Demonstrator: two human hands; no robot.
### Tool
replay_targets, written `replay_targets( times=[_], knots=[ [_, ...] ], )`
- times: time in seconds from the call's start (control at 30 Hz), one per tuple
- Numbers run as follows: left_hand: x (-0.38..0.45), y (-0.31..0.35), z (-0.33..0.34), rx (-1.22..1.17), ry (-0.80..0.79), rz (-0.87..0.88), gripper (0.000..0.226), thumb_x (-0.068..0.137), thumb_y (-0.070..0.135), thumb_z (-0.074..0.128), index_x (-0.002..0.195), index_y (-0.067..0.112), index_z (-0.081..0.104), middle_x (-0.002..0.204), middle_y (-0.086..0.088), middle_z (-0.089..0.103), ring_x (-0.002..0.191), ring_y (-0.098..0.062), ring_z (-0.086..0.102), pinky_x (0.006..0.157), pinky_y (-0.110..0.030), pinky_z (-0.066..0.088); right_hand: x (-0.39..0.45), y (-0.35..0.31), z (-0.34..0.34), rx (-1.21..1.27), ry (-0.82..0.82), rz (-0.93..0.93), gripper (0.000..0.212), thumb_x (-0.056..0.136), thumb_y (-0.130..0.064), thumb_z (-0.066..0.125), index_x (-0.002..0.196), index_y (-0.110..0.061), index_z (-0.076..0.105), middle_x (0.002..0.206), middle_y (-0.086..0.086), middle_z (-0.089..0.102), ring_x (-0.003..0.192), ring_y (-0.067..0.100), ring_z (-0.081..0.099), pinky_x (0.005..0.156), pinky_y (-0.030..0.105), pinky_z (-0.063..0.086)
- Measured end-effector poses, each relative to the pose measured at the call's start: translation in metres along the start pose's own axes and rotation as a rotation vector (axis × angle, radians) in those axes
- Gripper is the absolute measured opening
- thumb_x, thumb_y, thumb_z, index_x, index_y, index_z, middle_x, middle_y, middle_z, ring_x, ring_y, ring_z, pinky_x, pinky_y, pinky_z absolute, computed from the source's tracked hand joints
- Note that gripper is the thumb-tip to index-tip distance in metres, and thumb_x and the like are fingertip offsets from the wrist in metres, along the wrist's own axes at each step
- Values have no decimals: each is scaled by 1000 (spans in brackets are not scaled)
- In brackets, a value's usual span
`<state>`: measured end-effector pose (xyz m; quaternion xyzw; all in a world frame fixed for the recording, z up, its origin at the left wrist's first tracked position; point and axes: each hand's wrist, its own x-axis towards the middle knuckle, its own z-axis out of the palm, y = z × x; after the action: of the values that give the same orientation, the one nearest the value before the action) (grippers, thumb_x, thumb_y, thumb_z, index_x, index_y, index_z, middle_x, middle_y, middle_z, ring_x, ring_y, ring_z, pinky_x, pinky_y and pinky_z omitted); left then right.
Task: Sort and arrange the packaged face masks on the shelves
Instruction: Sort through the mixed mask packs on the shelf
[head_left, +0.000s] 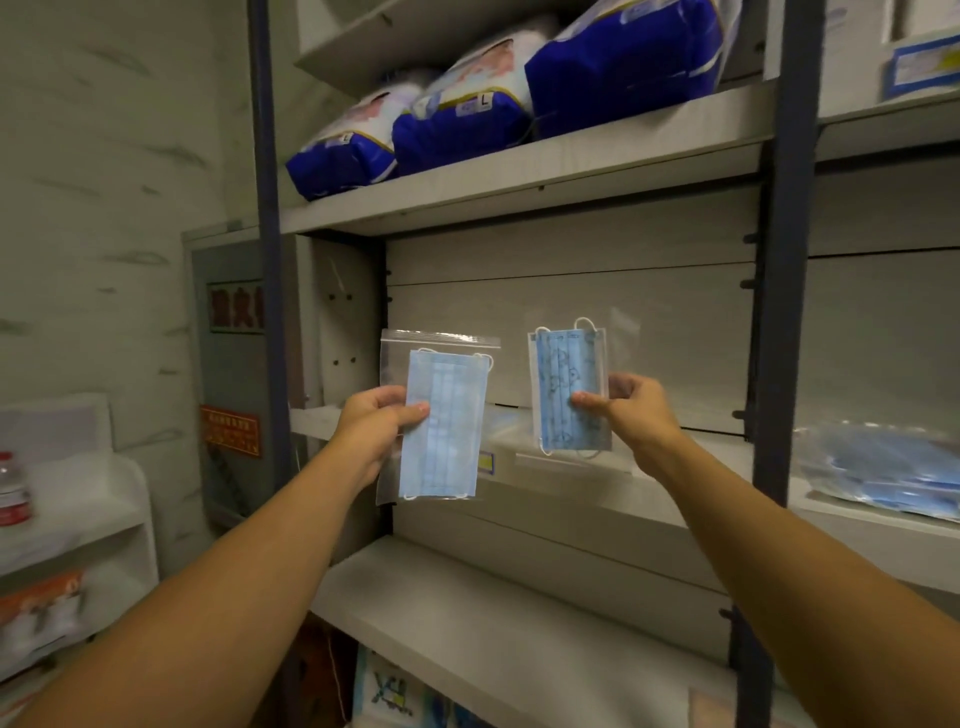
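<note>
Left hand: our left hand (382, 415) pinches the plain blue mask packet (441, 421) at its left edge, thumb on the front face, fingers behind the clear bag.
Right hand: our right hand (631, 408) pinches the printed blue mask packet (569, 389) at its right edge, thumb tip on the mask front, fingers curled behind.
Packet position: we hold both packets upright in the air in front of the middle shelf (649, 491), apart from each other and touching no shelf.
Long axis: each packet stands with its long axis vertical, flat face turned toward us.
Key relation: the middle shelf lies forward of and just below both hands. We judge the right hand nearer to the open stretch of that shelf, and the left hand nearer to the shelf's left end by the upright post (267, 312).
Sorting cue: the left packet shows a plain mask, the right packet a mask with a faint printed pattern. We judge these to be two kinds to be kept apart.
Other stock: a loose heap of blue mask packets (883, 467) lies on the neighbouring shelf bay to the right. Blue diaper packs (467, 114) sit on the shelf above.
Next move, as judged: we lower each packet forward onto the middle shelf, and turn it from upright to flat.
</note>
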<state>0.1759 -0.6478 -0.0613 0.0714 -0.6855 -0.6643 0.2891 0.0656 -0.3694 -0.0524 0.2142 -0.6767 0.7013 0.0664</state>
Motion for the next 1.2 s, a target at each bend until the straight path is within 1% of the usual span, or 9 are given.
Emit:
replay_targets(
  times=[0.17,0.33,0.43,0.6,0.77,0.83,0.93,1.07,1.2],
  knots=[
    [52,2,-1,1,-14,28,30,87,7,75,115,11,65,110,-5,70,100,-22,69,74,-35,59,50,11,26,18,-37,-15,37,84,-12,78,117,-7,64,108,7,73,91,21,75,64,32,61],
    [108,9,5,13,-52,69,31,86,7,76,115,12,65,111,-5,71,102,-23,69,83,-42,60,102,12,42,22,-58,-63,33,82,-10,78,113,-6,67,105,8,75,87,19,76,65,31,62],
    [136,6,10,-15,-62,65,29,86,7,76,112,14,65,110,-5,72,102,-24,70,88,-48,60,127,15,51,32,-55,-82,30,82,-9,79,110,-6,69,103,7,77,88,19,76,72,34,62],
    [172,-8,18,-32,-82,61,29,87,6,75,114,12,65,107,-4,72,94,-19,71,72,-35,60,152,31,63,43,-60,-71,31,83,-9,77,113,-6,69,104,6,77,92,21,76,77,38,62],
    [206,-27,25,-86,-156,0,34,87,5,75,118,12,63,109,-6,71,94,-21,72,65,-33,60,164,48,65,85,-1,-56,29,84,-8,76,112,-6,69,104,7,77,92,23,76,77,39,63],
    [220,-36,29,-131,-196,-50,35,87,3,74,119,11,63,111,-9,71,97,-25,72,73,-40,62,165,56,64,110,55,-55,28,83,-6,77,110,-6,70,103,7,77,92,23,76,75,38,63],
    [242,-46,37,-201,-256,-98,32,86,0,73,115,9,64,114,-13,72,102,-30,71,91,-51,58,166,66,59,121,144,-33,29,82,-5,78,109,-5,70,106,10,76,94,26,76,81,44,62],
    [265,-58,50,-244,-353,-117,23,86,-5,71,104,8,64,109,-15,72,101,-31,71,93,-50,57,165,77,47,150,233,-1,28,83,-5,76,110,-5,69,107,12,76,95,29,75,84,50,60],
    [293,-73,61,-306,-427,-133,26,84,-7,72,109,-1,66,111,-21,72,98,-32,73,90,-49,58,163,80,37,168,298,7,36,83,-6,76,118,-3,67,108,11,76,98,31,74,88,53,58]
  ],
)
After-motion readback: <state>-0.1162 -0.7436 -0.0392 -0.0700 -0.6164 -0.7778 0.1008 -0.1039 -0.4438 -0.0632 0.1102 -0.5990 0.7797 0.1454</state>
